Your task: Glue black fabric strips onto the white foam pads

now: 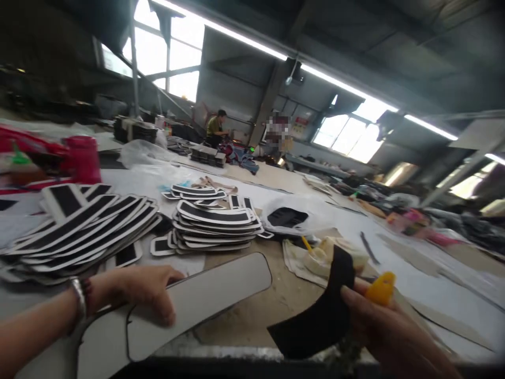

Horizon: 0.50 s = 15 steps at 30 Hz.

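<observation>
My left hand [145, 292], with a silver bangle at the wrist, grips a pale grey panel [221, 287] with a rounded end, thumb on top and fingers over the far edge. A second pale panel [102, 342] lies beneath its near end. In my right hand [379, 321] a curved black strip [335, 300] is pinched, hanging above the table edge. A yellow object [381, 288] sticks up from that same hand; its kind is unclear. Just beyond the strip is an open pale container [321, 258] with a thin yellow stick in it.
Stacks of white-edged black curved pieces [82, 231] stand at left, with another stack [215, 223] mid-table. Behind lie a clear plastic bag [303, 216] with black pieces inside and a red jar [82, 160]. A person [216, 129] sits at the far end.
</observation>
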Tool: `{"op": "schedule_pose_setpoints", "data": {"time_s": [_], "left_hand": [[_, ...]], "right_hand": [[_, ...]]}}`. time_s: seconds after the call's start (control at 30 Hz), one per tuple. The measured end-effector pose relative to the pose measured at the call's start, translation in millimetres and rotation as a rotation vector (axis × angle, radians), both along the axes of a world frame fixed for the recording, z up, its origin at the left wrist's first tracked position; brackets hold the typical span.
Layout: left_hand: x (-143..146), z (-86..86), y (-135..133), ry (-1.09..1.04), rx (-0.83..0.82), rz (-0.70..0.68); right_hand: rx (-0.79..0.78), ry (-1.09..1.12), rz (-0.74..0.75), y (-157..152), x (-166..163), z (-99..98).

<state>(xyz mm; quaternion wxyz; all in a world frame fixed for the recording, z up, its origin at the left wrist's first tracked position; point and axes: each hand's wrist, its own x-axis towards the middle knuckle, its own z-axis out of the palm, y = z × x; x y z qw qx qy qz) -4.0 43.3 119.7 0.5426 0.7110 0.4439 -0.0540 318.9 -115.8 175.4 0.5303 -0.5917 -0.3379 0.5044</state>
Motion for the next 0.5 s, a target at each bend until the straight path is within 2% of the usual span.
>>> {"op": "schedule_pose_setpoints", "data": {"time_s": [0.1, 0.23, 0.37, 0.5], "left_hand": [[46.6, -19.7, 20.0, 0.077, 0.036, -0.178], [77.8, -35.2, 42.1, 0.223, 0.177, -0.274], [80.6, -40.6, 50.2, 0.261, 0.279, -0.27], [56.5, -39.7, 40.0, 0.263, 0.418, -0.199]], "right_hand": [[-0.075, 0.03, 0.16, -4.2, 21.1, -14.2], [-0.182, -0.149, 0.341, 18.7, 38.4, -49.8], [-0.153, -0.355, 0.371, 53.7, 44.3, -80.6], [-0.156, -0.371, 0.429, 72.5, 43.6, -96.1]]}}
